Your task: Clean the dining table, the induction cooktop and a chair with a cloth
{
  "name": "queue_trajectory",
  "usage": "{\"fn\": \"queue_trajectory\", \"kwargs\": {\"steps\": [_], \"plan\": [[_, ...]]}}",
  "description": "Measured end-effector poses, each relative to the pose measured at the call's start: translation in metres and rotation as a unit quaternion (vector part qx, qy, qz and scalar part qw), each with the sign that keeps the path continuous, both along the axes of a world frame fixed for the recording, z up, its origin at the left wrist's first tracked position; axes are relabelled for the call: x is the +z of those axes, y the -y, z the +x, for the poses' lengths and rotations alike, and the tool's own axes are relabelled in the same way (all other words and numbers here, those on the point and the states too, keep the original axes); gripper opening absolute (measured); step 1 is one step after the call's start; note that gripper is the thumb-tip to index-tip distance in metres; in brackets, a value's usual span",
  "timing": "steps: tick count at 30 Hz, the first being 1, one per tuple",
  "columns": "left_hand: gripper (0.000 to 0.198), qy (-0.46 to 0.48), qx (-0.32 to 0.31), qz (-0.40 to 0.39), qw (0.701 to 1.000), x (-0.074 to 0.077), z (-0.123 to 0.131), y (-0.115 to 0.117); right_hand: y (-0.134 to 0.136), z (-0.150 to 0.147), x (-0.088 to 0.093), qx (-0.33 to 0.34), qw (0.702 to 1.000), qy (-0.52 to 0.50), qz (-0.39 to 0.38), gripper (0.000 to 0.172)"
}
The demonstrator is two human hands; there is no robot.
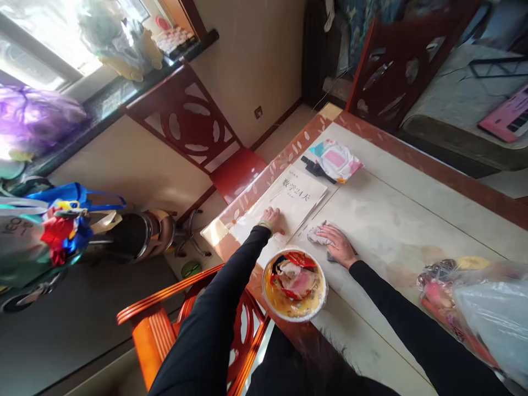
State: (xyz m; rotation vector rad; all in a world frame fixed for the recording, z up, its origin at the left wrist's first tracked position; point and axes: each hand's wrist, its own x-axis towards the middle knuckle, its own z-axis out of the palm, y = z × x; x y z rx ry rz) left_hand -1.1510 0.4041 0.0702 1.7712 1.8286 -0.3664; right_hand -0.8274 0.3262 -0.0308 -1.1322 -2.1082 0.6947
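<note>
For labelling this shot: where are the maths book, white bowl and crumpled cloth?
maths book [297, 195]: head view, on its cover.
white bowl [325, 286]: head view, on its rim.
crumpled cloth [315, 237]: head view, on its top fold.

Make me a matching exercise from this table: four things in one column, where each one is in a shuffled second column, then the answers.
Things:
1. left hand
2. right hand
3. white bowl
4. pink-and-white packet

Places:
A. on a crumpled cloth
B. beside a black strap
C. on a maths book
D. holding crumpled wrappers

Pairs: 1-C, 2-A, 3-D, 4-B
</note>
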Motion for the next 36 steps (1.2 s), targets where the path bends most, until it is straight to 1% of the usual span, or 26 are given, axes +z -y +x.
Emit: {"fn": "queue_trajectory", "kwargs": {"steps": [1,2,3,4,5,6,7,10,12,13,15,17,19,21,22,23,24,25,27,28,29,30,32,34,36], "plan": [[0.078,0.007,0.002,0.004,1.000,0.003,-0.001,-0.001,-0.006,0.012,0.000,-0.030,0.999,-0.005,0.012,0.063],[0.067,0.017,0.003,0.008,1.000,0.006,0.000,-0.004,-0.015,0.026,-0.001,-0.085,0.996,-0.002,0.026,0.060],[0.053,0.033,0.002,0.011,0.999,0.008,0.003,-0.010,-0.026,0.039,-0.001,-0.157,0.987,0.011,0.039,0.056],[0.040,0.052,-0.001,0.019,0.998,0.011,0.009,-0.019,-0.037,0.052,-0.002,-0.229,0.972,0.033,0.049,0.053],[0.031,0.074,-0.006,0.033,0.997,0.014,0.019,-0.031,-0.048,0.063,-0.002,-0.286,0.955,0.061,0.051,0.052],[0.026,0.096,-0.012,0.055,0.994,0.017,0.032,-0.045,-0.057,0.070,-0.003,-0.323,0.941,0.092,0.051,0.052],[0.025,0.115,-0.018,0.084,0.990,0.019,0.047,-0.062,-0.064,0.074,-0.004,-0.342,0.930,0.122,0.050,0.054],[0.033,0.155,-0.056,0.184,0.969,0.022,0.092,-0.113,-0.071,0.071,-0.006,-0.357,0.913,0.184,0.071,0.057],[0.038,0.160,-0.101,0.261,0.947,0.019,0.113,-0.144,-0.069,0.065,-0.007,-0.361,0.906,0.202,0.088,0.057],[0.038,0.155,-0.117,0.292,0.936,0.016,0.118,-0.157,-0.068,0.062,-0.007,-0.362,0.904,0.206,0.094,0.057],[0.037,0.142,-0.128,0.330,0.924,0.010,0.120,-0.177,-0.066,0.060,-0.007,-0.362,0.903,0.212,0.099,0.057],[0.036,0.138,-0.123,0.351,0.918,0.006,0.117,-0.189,-0.067,0.060,-0.005,-0.364,0.901,0.216,0.099,0.057],[0.036,0.149,-0.121,0.372,0.908,0.006,0.114,-0.197,-0.068,0.061,-0.004,-0.367,0.899,0.219,0.094,0.057],[0.041,0.171,-0.138,0.387,0.896,0.011,0.117,-0.205,-0.068,0.061,-0.002,-0.364,0.901,0.219,0.088,0.057],[0.043,0.182,-0.144,0.385,0.893,0.015,0.120,-0.211,-0.069,0.062,-0.002,-0.360,0.904,0.217,0.084,0.057],[0.045,0.191,-0.138,0.376,0.896,0.020,0.124,-0.219,-0.069,0.062,-0.002,-0.356,0.906,0.215,0.080,0.057],[0.047,0.197,-0.115,0.354,0.907,0.024,0.129,-0.228,-0.068,0.062,-0.002,-0.353,0.908,0.213,0.077,0.058],[0.050,0.198,-0.076,0.314,0.925,0.028,0.133,-0.239,-0.068,0.062,-0.003,-0.351,0.909,0.212,0.074,0.058],[0.058,0.189,0.010,0.200,0.961,0.035,0.140,-0.263,-0.068,0.062,-0.005,-0.351,0.909,0.210,0.074,0.059],[0.061,0.183,0.037,0.143,0.972,0.038,0.142,-0.275,-0.068,0.063,-0.006,-0.353,0.909,0.210,0.076,0.059],[0.061,0.177,0.048,0.094,0.978,0.039,0.144,-0.286,-0.068,0.063,-0.008,-0.354,0.908,0.210,0.078,0.058],[0.059,0.172,0.048,0.060,0.982,0.040,0.144,-0.296,-0.068,0.063,-0.008,-0.354,0.908,0.211,0.080,0.057],[0.053,0.166,0.038,0.027,0.985,0.040,0.145,-0.312,-0.068,0.062,-0.009,-0.355,0.907,0.209,0.083,0.056],[0.051,0.159,0.029,0.003,0.987,0.040,0.144,-0.322,-0.069,0.062,-0.008,-0.356,0.908,0.206,0.085,0.056],[0.053,0.154,0.020,-0.020,0.988,0.040,0.144,-0.326,-0.069,0.062,-0.007,-0.355,0.908,0.204,0.085,0.057]]}}
